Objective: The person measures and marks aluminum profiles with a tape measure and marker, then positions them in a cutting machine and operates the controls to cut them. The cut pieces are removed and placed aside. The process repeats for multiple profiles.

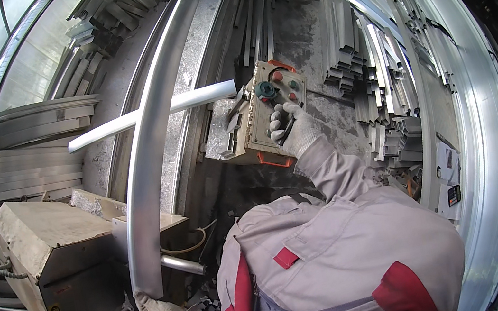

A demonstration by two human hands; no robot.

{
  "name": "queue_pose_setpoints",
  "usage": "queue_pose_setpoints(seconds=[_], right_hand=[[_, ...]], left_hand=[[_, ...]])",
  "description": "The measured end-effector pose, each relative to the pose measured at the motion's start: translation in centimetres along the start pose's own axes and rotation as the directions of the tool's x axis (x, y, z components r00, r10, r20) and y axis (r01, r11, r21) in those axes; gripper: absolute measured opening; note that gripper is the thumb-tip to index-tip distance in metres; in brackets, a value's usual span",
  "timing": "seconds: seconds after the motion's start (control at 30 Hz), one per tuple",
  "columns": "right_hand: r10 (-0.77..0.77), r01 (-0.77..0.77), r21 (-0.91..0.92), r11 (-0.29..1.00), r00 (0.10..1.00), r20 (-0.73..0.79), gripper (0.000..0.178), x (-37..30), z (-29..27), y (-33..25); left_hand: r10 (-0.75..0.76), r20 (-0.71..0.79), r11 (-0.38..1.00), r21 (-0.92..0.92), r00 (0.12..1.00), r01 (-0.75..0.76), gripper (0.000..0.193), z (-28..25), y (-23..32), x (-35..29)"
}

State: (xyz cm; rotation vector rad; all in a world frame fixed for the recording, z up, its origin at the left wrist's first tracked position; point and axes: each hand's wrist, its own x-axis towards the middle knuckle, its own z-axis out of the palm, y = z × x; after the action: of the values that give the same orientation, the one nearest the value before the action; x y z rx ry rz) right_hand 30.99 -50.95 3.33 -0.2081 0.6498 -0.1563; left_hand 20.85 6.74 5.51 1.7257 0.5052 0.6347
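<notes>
My left hand [157,308], in a pale work glove, grips the near end of a long silver metal profile [151,115]; most of its fingers are hidden by the metal. The profile runs away from me, crossing above a shorter pale metal bar [204,95]. My right hand [294,130], gloved too, rests over a beige control box [264,117] with its fingers curled. Something dark shows between those fingers, too covered to name. Just beyond the hand, the box carries a large dark green knob [265,90], a red button [277,76] and smaller green buttons.
A beige machine housing [59,250] stands at left, with a short metal tube [183,265] beside it. Stacked profiles [27,171] lie farther left. On the right are channel pieces [345,42] and long silver lengths [484,118]. A metal bed [184,74] runs ahead.
</notes>
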Motion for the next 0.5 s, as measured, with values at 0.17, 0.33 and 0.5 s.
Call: queue_pose_setpoints(seconds=[0.17,0.33,0.5], right_hand=[[0.028,-0.033,-0.138,0.990,0.999,-0.038,0.018,3.0,1.4,1.8],[-0.108,0.091,-0.323,0.942,0.993,-0.037,0.016,7.2,1.0,-0.3],[-0.552,0.322,-0.744,0.586,0.830,-0.076,0.012,13.1,-1.5,-7.2]], left_hand=[[-0.551,0.085,0.829,-0.056,0.830,0.556,0.068,0.4,1.3,-4.4],[-0.584,-0.069,0.811,0.006,0.809,0.586,0.067,1.8,-2.7,-5.6],[-0.509,-0.062,0.851,0.110,0.858,0.513,0.066,1.4,-4.4,-3.7]])
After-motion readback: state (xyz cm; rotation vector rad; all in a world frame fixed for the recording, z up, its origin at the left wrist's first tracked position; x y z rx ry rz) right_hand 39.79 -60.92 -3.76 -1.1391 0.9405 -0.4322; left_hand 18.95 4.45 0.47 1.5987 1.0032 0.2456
